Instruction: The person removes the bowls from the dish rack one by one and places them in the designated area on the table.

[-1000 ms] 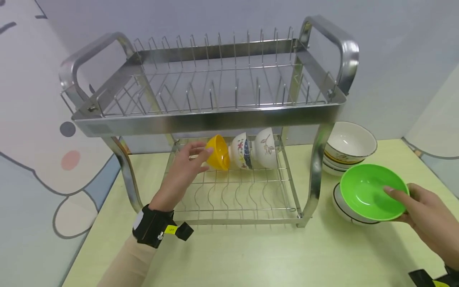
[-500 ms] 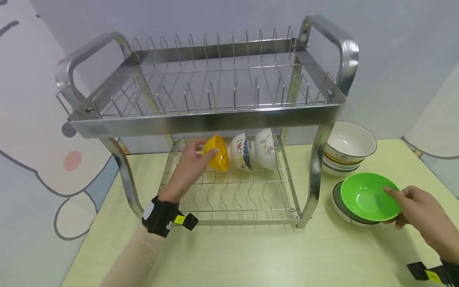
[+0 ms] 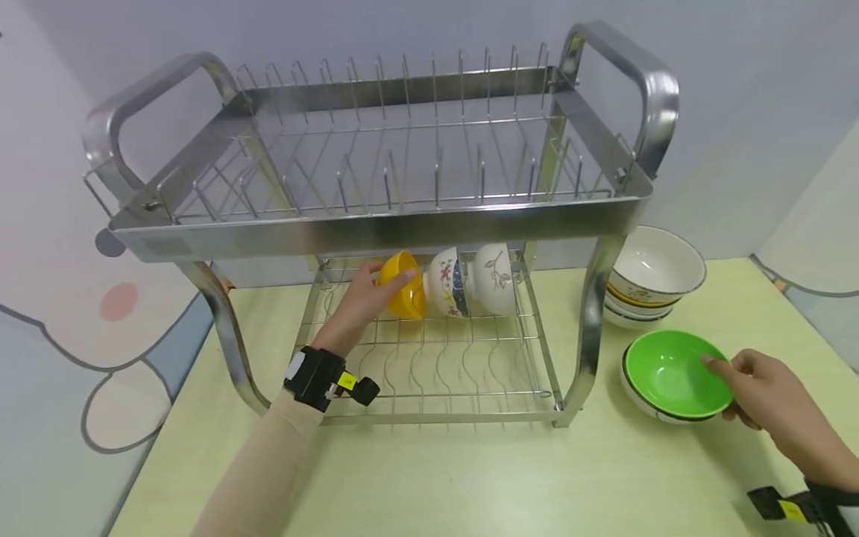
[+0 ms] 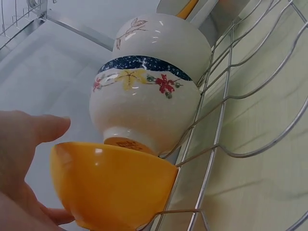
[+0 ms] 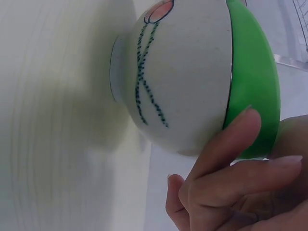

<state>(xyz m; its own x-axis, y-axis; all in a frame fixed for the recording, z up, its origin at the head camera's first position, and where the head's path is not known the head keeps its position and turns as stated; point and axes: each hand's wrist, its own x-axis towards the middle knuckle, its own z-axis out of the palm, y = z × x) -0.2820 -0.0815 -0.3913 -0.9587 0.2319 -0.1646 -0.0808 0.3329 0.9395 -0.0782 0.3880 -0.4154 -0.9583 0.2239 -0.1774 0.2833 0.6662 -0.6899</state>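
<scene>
On the lower tier of the dish rack (image 3: 403,418), my left hand (image 3: 359,306) holds a yellow bowl (image 3: 406,294), thumb across its side. In the left wrist view, the thumb and a finger (image 4: 57,215) lie at that bowl's edge. The yellow bowl stands on its side behind the foot of a flower-patterned bowl (image 4: 144,108). My right hand (image 3: 772,388) pinches the rim of a green bowl (image 3: 671,373), thumb inside. This bowl sits in a white bowl with a dark rim (image 5: 183,82), its lower part hidden; the fingertips lie under the green rim.
A white bowl with a branch pattern (image 3: 496,280) is on its side at the row's right end. Stacked bowls (image 3: 654,268) stand on the table (image 3: 470,477) right of the rack. The rack's upper tier (image 3: 403,224) hangs over the left hand's work.
The right hand has lowered the green bowl into the white bowl and moved slightly left. The left hand has moved further in to the yellow bowl, its thumb now lying across it.
</scene>
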